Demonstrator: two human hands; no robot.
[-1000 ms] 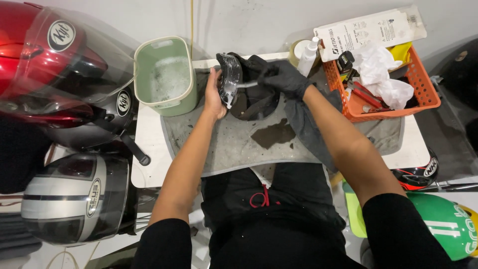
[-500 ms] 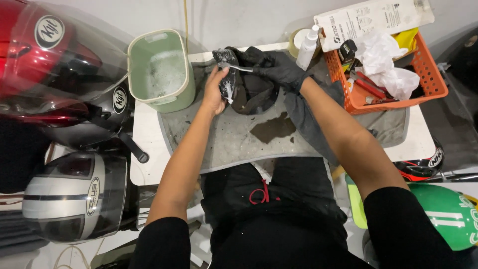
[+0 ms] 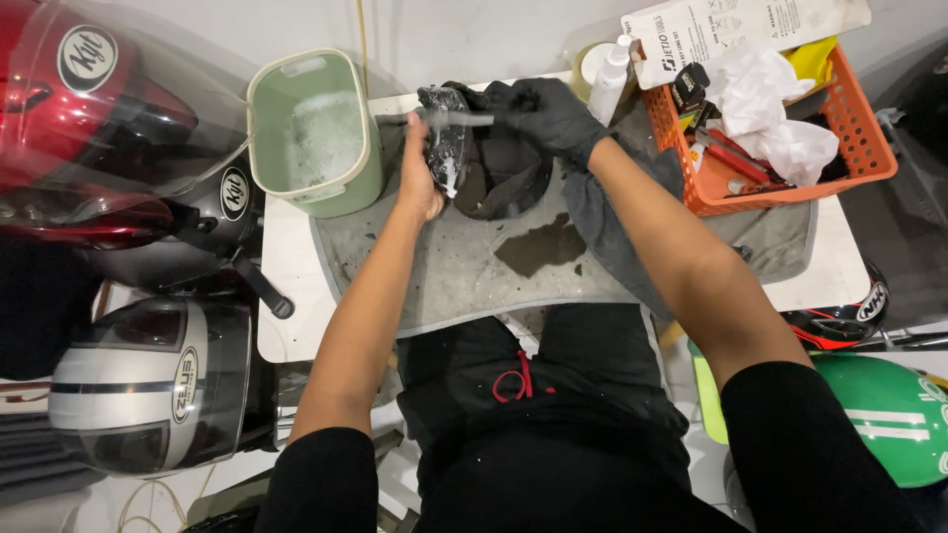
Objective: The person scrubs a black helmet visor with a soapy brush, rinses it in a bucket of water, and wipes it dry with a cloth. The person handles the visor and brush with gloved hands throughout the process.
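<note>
Head view, the only one: the bare left hand (image 3: pixel 420 178) was curled around a dark, soapy helmet pad (image 3: pixel 446 143), holding it upright over the grey cloth (image 3: pixel 444 276) on the worktop (image 3: pixel 286 296), just right of the green tub (image 3: pixel 316 133) of suds; the gloved right hand (image 3: pixel 548 114) pinched the handle of a small brush (image 3: pixel 449 118), laid across the pad's top; a second earlier that brush was not visible and the pad sat a little further right, with the gloved hand resting on the dark liner (image 3: pixel 509 173) behind it; by my reading, scrubbing had begun, with white foam showing on the pad; the wet stain (image 3: pixel 543 245) on the cloth and the orange basket (image 3: pixel 790 183) stayed as they were; helmets stood at both sides.
</note>
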